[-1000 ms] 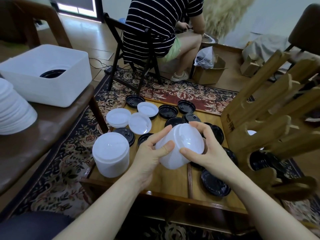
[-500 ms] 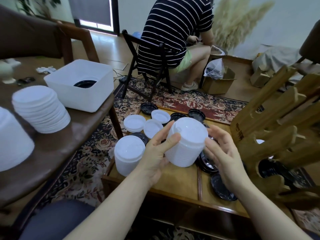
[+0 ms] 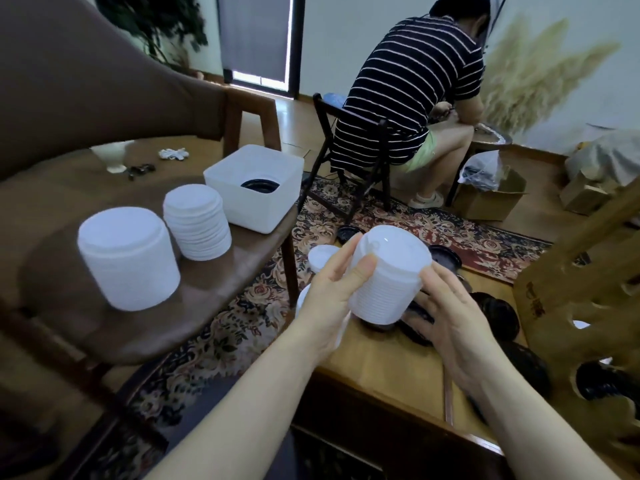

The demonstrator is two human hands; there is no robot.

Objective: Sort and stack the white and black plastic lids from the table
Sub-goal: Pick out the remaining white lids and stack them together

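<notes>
Here the left hand (image 3: pixel 327 299) grips a tall stack of white round plastic lids (image 3: pixel 388 275), thumb curled across its near side and fingers behind, and holds it tilted above the low wooden table (image 3: pixel 388 372). The right hand (image 3: pixel 450 327) lies with straight, spread fingers against the stack's lower right side. Under and beside the stack lie black round plastic lids (image 3: pixel 446 258); how many cannot be told, as the hands and a wooden rack (image 3: pixel 581 271) hide some. One single white lid (image 3: pixel 322 256) shows behind the left hand. On the brown side table (image 3: pixel 214 292) stand two more white stacks, the nearer (image 3: pixel 128 258) and the farther (image 3: pixel 197 223), beside one white square plastic tub (image 3: pixel 254 187) holding black lids.
</notes>
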